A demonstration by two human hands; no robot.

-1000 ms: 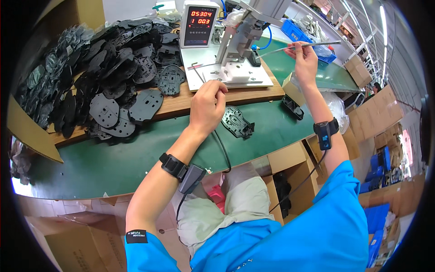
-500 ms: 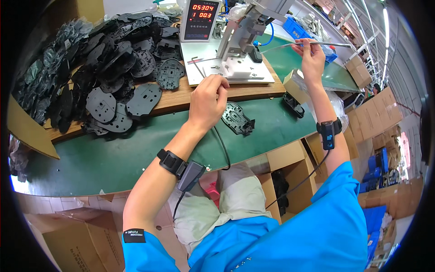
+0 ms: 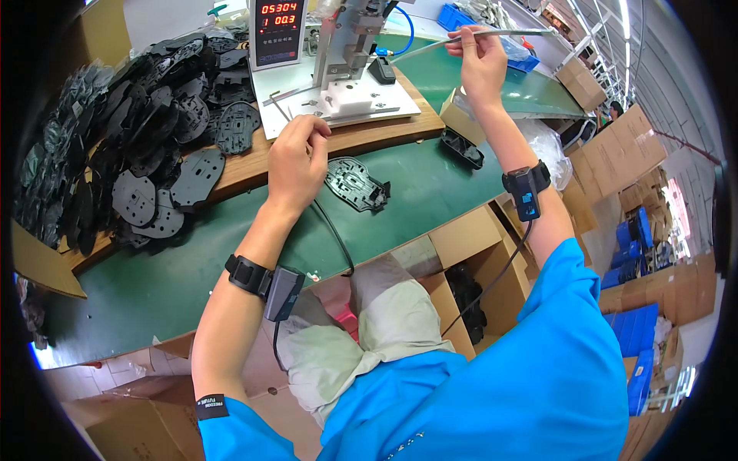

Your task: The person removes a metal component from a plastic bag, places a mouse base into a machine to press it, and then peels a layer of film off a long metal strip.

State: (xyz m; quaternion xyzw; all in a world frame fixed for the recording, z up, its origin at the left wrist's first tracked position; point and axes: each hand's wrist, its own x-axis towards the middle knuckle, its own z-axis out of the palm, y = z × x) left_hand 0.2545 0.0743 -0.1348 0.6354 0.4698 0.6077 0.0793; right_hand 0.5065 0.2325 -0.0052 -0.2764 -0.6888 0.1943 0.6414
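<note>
My right hand (image 3: 483,69) is raised to the right of a small bench press (image 3: 346,54). Its fingers pinch a long, thin silvery strip (image 3: 523,33) that reaches toward the press; its exact kind is unclear. My left hand (image 3: 296,165) has curled fingers at the front edge of the press's white base plate (image 3: 269,81). What that hand holds, if anything, is hidden. Close to its fingertips, a thin bent metal rod (image 3: 278,106) lies over the plate. A white block (image 3: 347,98) sits under the press. Beside my left hand, a black plastic shell (image 3: 355,184) lies on the green bench.
A heap of black plastic plates (image 3: 154,115) covers the left side. A display box with red digits (image 3: 278,31) stands left of the press. Farther right are a black moulded part (image 3: 461,148) and a blue bin (image 3: 453,17). An open carton (image 3: 492,253) stands below the bench edge.
The view has shifted, so the bench and press appear farther left. Both hands keep nearly the same places by the press, and my right hand still pinches the strip.
</note>
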